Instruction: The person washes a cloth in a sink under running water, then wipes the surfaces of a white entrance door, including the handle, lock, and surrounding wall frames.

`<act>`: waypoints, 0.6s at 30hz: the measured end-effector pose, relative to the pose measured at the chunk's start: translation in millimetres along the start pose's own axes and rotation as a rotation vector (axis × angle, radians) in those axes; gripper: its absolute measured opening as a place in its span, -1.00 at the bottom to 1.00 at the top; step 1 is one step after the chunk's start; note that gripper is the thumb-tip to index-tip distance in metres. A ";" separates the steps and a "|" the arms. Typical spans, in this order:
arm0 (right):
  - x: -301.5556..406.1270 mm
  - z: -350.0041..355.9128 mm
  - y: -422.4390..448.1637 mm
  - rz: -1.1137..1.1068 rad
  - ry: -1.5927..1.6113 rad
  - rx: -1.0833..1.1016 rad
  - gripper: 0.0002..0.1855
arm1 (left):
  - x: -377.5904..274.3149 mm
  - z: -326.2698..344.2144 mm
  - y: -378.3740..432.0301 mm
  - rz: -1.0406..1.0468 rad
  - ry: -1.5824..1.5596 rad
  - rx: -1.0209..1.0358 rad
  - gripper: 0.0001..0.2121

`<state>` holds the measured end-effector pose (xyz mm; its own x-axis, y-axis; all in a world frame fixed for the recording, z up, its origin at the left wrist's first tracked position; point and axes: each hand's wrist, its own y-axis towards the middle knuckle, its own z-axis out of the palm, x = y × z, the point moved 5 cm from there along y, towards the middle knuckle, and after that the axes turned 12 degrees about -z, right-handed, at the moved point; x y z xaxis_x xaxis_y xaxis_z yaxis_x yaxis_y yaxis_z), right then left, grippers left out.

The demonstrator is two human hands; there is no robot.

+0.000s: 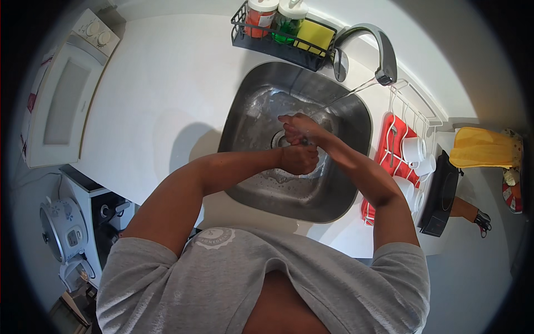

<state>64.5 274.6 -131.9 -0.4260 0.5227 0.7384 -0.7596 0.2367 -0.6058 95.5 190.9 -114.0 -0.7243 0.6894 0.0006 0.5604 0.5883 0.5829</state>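
Over the stainless steel sink (258, 196) my two hands are close together. My left hand (299, 159) is curled like a fist, knuckles towards me. Just beyond it is my right hand (301, 125), its fingers bent and one finger pointing left. A small, blurred, shiny patch shows between the hands; I cannot tell if it is water or an object they hold. From the chrome faucet (386, 58) a thin stream of water (346, 96) runs down towards my right hand. The drain (278, 140) lies partly hidden under my hands, and suds and water wet the basin floor.
Behind the sink a black wire caddy (275, 52) holds two pump bottles and a yellow sponge (315, 36). On the right stands a white dish rack (400, 154) with white cups (413, 149) and a red mat or tray. A white microwave oven (62, 100) sits at the left.
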 end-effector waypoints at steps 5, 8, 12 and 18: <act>3.0 -19.5 18.9 -0.211 -0.643 -0.179 -0.50 | 8.2 38.2 -13.7 0.089 0.190 0.094 -0.83; 2.7 -24.5 29.6 -0.339 -0.832 -0.307 -0.46 | 11.4 63.5 -29.6 0.122 0.163 0.190 -0.81; -7.2 -31.0 32.2 -0.252 -0.685 -0.362 -0.50 | 21.0 84.4 -28.9 -0.024 0.105 0.474 -0.84; -40.3 -76.5 46.5 -0.407 0.942 -0.526 -0.76 | 67.8 89.6 -46.7 -0.666 -0.269 0.019 -0.89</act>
<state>84.0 327.3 -212.5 0.5073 0.6812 0.5278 -0.3636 0.7245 -0.5856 56.2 248.0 -213.9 -0.7919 0.2608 -0.5521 0.0429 0.9258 0.3756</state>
